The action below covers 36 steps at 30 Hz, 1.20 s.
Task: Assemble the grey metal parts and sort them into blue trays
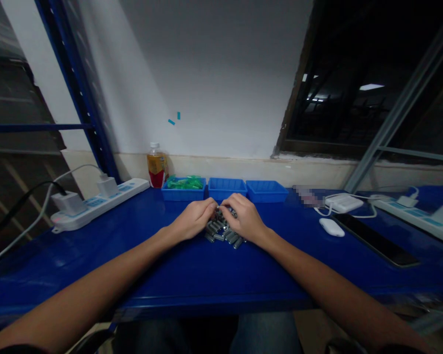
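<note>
A pile of small silvery metal cylinders (pixel 226 233) lies on the blue tabletop in front of me. Over its left back edge, my left hand (pixel 195 218) is closed, thumb and fingers pressed together. My right hand (pixel 243 216) curls over the pile's right side in a pinch. Both sets of fingertips nearly meet above the cylinders. A tiny pale bit shows between them, too small to name. Just behind my hands stands a row of blue trays; the left tray (pixel 184 195) holds green translucent plastic pieces (pixel 184 183).
Beside the middle tray (pixel 227 187) is the right tray (pixel 266 191). A drink bottle (pixel 157 166) stands behind the left tray. Power strips (pixel 133 187) lie at both sides. At right are a phone (pixel 376 240), a white case (pixel 331 227) and a white charger (pixel 344 202) with cables.
</note>
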Each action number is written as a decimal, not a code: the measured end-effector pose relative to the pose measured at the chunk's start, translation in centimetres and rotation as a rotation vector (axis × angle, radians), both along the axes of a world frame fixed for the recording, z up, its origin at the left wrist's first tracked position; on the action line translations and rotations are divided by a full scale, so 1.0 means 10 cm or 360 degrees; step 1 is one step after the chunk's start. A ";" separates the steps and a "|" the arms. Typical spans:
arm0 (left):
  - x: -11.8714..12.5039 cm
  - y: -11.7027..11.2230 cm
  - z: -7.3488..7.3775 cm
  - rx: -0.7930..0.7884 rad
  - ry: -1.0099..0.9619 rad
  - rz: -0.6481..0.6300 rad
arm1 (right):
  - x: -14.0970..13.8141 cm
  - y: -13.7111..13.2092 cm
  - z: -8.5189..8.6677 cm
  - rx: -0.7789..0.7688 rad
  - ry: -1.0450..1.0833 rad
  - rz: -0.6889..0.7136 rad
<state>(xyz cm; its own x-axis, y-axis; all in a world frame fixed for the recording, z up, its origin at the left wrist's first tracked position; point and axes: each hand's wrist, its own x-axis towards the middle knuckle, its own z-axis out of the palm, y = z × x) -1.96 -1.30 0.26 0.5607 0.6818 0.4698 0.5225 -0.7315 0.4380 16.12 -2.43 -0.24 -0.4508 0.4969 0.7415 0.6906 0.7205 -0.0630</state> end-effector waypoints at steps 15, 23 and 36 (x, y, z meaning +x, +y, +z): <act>-0.26 0.43 -0.18 0.0058 0.0391 -0.0113 | 1.09 0.81 -0.15 -0.0285 0.0125 -0.1099; -0.18 0.33 -0.10 -0.0235 -0.0116 0.0075 | 0.66 0.55 -0.07 -0.0051 0.0101 -0.0811; 0.01 0.17 -0.06 -0.0687 -0.0516 -0.0045 | 0.09 0.04 0.01 -0.0198 -0.0008 -0.0032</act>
